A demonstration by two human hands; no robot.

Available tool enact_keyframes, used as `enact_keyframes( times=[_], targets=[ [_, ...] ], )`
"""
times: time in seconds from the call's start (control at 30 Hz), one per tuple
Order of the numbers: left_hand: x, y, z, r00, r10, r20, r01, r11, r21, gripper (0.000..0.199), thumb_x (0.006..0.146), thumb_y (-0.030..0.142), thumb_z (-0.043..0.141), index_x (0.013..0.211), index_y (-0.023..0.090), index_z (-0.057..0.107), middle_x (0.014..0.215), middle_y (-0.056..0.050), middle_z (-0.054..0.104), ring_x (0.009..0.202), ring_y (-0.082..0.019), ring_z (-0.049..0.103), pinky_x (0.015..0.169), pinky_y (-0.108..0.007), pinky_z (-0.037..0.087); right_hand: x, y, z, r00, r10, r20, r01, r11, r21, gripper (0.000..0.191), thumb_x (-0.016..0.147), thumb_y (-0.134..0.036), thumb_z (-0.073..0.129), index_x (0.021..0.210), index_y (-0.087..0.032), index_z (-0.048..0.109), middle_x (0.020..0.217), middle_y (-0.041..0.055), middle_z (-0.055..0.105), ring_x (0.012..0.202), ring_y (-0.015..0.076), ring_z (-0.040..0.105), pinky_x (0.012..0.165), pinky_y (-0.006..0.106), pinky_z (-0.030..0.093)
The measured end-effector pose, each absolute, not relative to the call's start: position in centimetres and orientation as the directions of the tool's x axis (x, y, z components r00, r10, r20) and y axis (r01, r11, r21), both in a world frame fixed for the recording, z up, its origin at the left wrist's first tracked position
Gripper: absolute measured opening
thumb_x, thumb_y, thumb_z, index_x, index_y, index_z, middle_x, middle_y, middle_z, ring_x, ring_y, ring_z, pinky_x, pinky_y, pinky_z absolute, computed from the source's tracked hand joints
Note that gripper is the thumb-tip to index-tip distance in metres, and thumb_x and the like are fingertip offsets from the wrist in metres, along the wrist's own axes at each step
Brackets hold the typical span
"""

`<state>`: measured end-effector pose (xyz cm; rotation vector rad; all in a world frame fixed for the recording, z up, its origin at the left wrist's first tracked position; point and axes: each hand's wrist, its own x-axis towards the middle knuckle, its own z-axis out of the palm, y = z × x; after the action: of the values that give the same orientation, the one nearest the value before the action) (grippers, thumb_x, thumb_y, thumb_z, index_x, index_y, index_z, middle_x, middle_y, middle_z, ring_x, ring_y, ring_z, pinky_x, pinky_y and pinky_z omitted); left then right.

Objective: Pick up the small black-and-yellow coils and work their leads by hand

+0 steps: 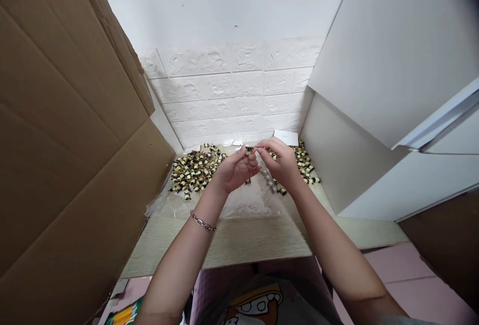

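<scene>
Between the thumb and fingers of my left hand is a small black-and-yellow wound coil, like a tiny transformer with thin wire leads. My right hand is closed in a pinch at the coil's right end, seemingly on one of its thin leads. The lead itself is too fine to make out clearly. To the left of my hands lies a heap of similar coils. A second group of coils spreads to the right, partly hidden behind my right hand.
Clear plastic sheeting covers part of the pale wooden table. A white card stands near the back wall. Tall brown cardboard walls in the left side, and white panels rise on the right.
</scene>
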<state>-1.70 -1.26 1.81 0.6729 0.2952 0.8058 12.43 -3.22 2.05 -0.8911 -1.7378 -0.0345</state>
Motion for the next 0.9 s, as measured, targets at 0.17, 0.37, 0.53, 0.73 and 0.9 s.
enact_keyframes(
  times=[0.17, 0.37, 0.53, 0.73, 0.9],
  targets=[
    [-1.44, -1.41, 1.68, 0.616, 0.787, 0.045, -0.596, 0.428, 0.679, 0.018, 0.080, 0.025, 0.047, 0.079, 0.010, 0.057, 0.066, 0.001, 0.055, 0.062, -0.006, 0.054, 0.068, -0.024, 0.045, 12.03, -3.57, 1.75, 0.013, 0.390, 0.921, 0.659, 0.689, -0.302, 0.013, 0.077, -0.020, 0.050, 0.087, -0.019, 0.057, 0.081, 0.0043, 0.056, 0.076, 0.0130, 0.051, 0.068, 0.028, 0.043],
    [-1.27, -1.24, 1.15, 0.599, 0.794, 0.103, -0.573, 0.335, 0.747, 0.017, 0.075, 0.028, 0.055, 0.078, 0.012, 0.057, 0.072, -0.001, 0.057, 0.069, -0.007, 0.054, 0.071, -0.023, 0.043, 11.87, -3.74, 1.46, -0.059, 0.326, 0.944, 0.736, 0.653, -0.180, 0.010, 0.076, -0.020, 0.050, 0.081, -0.020, 0.060, 0.073, 0.0027, 0.056, 0.072, 0.0126, 0.052, 0.066, 0.027, 0.042],
    [-1.21, -1.00, 1.03, 0.596, 0.780, 0.192, -0.575, 0.247, 0.780, 0.016, 0.075, 0.027, 0.055, 0.081, 0.012, 0.058, 0.071, 0.000, 0.055, 0.069, -0.006, 0.052, 0.072, -0.020, 0.041, 12.08, -3.71, 1.35, -0.111, 0.291, 0.950, 0.795, 0.600, -0.091, 0.011, 0.076, -0.020, 0.051, 0.082, -0.020, 0.060, 0.072, 0.0029, 0.058, 0.070, 0.0126, 0.052, 0.065, 0.027, 0.041],
    [-1.03, -0.73, 0.96, 0.571, 0.772, 0.280, -0.566, 0.123, 0.815, 0.017, 0.076, 0.026, 0.053, 0.085, 0.013, 0.059, 0.076, -0.001, 0.054, 0.072, -0.006, 0.049, 0.075, -0.020, 0.038, 12.33, -3.91, 1.45, -0.200, 0.277, 0.940, 0.845, 0.535, 0.022, 0.012, 0.077, -0.020, 0.051, 0.085, -0.020, 0.060, 0.071, 0.0022, 0.060, 0.069, 0.0129, 0.052, 0.065, 0.027, 0.039],
    [-0.98, -0.73, 1.05, 0.547, 0.776, 0.313, -0.523, 0.025, 0.852, 0.019, 0.076, 0.029, 0.053, 0.082, 0.012, 0.059, 0.074, -0.002, 0.053, 0.071, -0.007, 0.048, 0.073, -0.021, 0.037, 12.37, -3.91, 1.44, -0.211, 0.276, 0.938, 0.856, 0.515, 0.041, 0.011, 0.077, -0.019, 0.050, 0.083, -0.020, 0.059, 0.071, 0.0018, 0.060, 0.069, 0.0128, 0.052, 0.064, 0.027, 0.039]
  ],
)
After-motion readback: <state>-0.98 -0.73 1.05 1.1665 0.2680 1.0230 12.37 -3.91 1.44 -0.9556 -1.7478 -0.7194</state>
